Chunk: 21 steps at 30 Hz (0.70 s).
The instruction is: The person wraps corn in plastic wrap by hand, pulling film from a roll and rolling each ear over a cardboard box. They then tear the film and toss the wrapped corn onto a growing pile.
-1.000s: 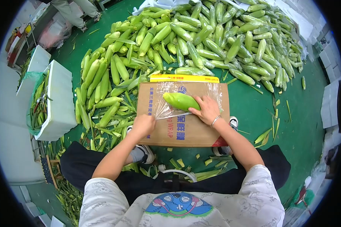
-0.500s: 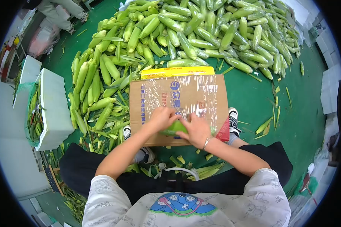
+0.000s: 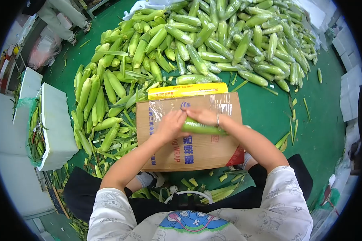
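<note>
A husk-on ear of corn (image 3: 203, 128), glossy as if in cling film, lies slantwise above a cardboard box (image 3: 165, 154) printed with blue and red lettering. My left hand (image 3: 172, 124) is closed around its left end. Along the upper side of the ear, my right hand (image 3: 204, 116) is closed against it, its fingertips meeting the left hand's. What the fingertips pinch is hidden. Shiny clear film (image 3: 217, 103) spreads over the upper part of the box. A yellow cling-film roll box (image 3: 188, 90) lies along the box's far edge.
Unwrapped corn ears (image 3: 93, 94) are heaped ahead to the left; film-wrapped ears (image 3: 265, 52) are piled ahead to the right. A white foam box (image 3: 58, 124) stands at left beside husks in a green bag. Loose husks litter the green floor (image 3: 265, 110). Another person's legs (image 3: 62, 20) show at upper left.
The ear has moved up and right and now shows lengthwise from under my right hand. Both hands have shifted slightly up, while the cardboard box and yellow box appear lower in view.
</note>
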Motion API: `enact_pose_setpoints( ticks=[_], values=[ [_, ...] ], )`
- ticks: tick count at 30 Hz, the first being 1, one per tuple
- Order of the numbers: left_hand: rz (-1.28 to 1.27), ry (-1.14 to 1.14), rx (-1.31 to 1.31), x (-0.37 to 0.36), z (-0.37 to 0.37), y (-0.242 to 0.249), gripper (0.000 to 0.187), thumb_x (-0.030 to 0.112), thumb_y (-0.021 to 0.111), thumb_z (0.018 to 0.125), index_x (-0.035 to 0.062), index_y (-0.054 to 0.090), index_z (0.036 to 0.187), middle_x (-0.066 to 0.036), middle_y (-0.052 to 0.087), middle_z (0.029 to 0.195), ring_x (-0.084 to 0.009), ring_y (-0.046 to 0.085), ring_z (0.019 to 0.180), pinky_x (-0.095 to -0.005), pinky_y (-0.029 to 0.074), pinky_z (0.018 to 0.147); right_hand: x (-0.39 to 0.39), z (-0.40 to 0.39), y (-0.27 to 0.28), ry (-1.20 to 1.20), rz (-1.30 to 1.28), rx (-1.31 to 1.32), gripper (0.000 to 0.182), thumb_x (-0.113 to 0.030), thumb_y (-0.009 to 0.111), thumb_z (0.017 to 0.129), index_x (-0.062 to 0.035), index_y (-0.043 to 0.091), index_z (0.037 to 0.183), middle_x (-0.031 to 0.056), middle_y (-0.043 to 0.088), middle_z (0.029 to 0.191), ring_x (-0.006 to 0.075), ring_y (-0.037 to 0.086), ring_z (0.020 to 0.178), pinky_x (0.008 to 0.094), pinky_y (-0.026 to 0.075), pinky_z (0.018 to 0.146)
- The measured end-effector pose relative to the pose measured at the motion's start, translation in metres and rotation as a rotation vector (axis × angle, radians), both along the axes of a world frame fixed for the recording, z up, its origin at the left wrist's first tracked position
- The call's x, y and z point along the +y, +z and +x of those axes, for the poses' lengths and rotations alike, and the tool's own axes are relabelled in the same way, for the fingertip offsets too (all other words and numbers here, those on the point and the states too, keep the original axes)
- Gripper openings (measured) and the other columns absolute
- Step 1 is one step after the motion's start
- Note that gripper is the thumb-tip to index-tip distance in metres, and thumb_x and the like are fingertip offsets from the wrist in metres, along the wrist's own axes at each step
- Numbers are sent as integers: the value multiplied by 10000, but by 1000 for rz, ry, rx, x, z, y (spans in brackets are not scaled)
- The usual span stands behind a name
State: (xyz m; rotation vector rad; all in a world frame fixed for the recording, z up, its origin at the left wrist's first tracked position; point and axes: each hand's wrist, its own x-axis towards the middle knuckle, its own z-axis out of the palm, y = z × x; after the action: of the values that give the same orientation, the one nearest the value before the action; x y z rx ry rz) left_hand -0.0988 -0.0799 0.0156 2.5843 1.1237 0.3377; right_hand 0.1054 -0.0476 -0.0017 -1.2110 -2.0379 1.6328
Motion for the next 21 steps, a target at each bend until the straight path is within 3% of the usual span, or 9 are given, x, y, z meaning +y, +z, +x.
enact_pose_setpoints(
  ticks=[2, 5, 9, 14, 15, 17, 18, 20, 21],
  values=[
    [-68, -142, -190, -20, 1, -7, 759, 375, 822, 650, -28, 501, 1207, -201, 533, 1231, -375, 521, 1132, -440, 426, 960, -20, 2, -31, 131, 67, -10, 628, -534, 256, 991, -145, 294, 1482, 155, 354, 1492, 317, 370, 1351, 417, 212, 1145],
    [-787, 52, -98, -73, 6, 56, 915, 576, 702, 740, -76, 428, 1319, -344, 534, 1216, -420, 558, 1106, -447, 424, 984, -61, -15, 6, 203, 305, -436, 723, -538, 327, 962, -77, 192, 1502, 137, 269, 1532, 268, 218, 1427, 471, 191, 1132],
    [-1512, 168, -197, -130, -26, -1, 793, 642, 578, 831, 3, 513, 1294, -179, 651, 1065, -276, 617, 946, -404, 493, 879, -84, -20, 6, 187, 662, -449, 785, -519, 434, 919, -11, 218, 1476, 179, 298, 1505, 277, 241, 1416, 433, 213, 1122],
    [-2135, 120, -139, -185, -89, 11, 686, 638, 473, 902, 73, 557, 1282, -85, 662, 1058, -116, 608, 826, -290, 521, 731, -86, -18, 7, 115, 435, -318, 802, -553, 453, 909, -36, 224, 1477, 203, 299, 1496, 309, 214, 1423, 443, 161, 1144],
    [-2127, 122, -143, -186, -95, 8, 686, 638, 473, 902, 73, 557, 1282, -85, 662, 1058, -116, 608, 826, -290, 521, 731, -88, -15, 6, 175, 335, -260, 827, -574, 465, 900, -60, 201, 1492, 185, 288, 1508, 330, 181, 1433, 459, 140, 1149],
    [-1673, -434, 262, -178, -108, 3, 713, 630, 484, 901, -23, 637, 1143, -148, 665, 1025, -179, 603, 941, -310, 470, 844, -98, -8, 6, 202, 414, -265, 827, -573, 467, 899, -66, 197, 1495, 171, 282, 1515, 327, 168, 1438, 465, 133, 1151],
    [-1771, -527, 522, -169, -90, 52, 609, 493, 503, 955, -87, 628, 1094, -129, 655, 1073, -154, 580, 1006, -324, 446, 882, -104, -6, 6, 230, 480, -274, 827, -572, 468, 899, -73, 193, 1498, 158, 276, 1522, 325, 155, 1444, 471, 126, 1152],
    [-1477, -503, 313, -172, -98, 38, 759, 631, 534, 872, -77, 634, 1124, -173, 646, 1107, -207, 562, 1071, -327, 420, 927, -110, -7, 14, 145, 560, -240, 711, -507, 489, 919, -102, 292, 1469, 147, 354, 1484, 350, 265, 1397, 481, 194, 1125],
    [-1444, -245, 287, -167, -100, 44, 694, 587, 570, 873, -50, 635, 1139, -135, 651, 1100, -188, 559, 1055, -317, 421, 921, -117, -11, 35, 132, 526, -161, 618, -464, 501, 926, -103, 384, 1415, 156, 431, 1419, 346, 351, 1339, 466, 262, 1085]
  ],
)
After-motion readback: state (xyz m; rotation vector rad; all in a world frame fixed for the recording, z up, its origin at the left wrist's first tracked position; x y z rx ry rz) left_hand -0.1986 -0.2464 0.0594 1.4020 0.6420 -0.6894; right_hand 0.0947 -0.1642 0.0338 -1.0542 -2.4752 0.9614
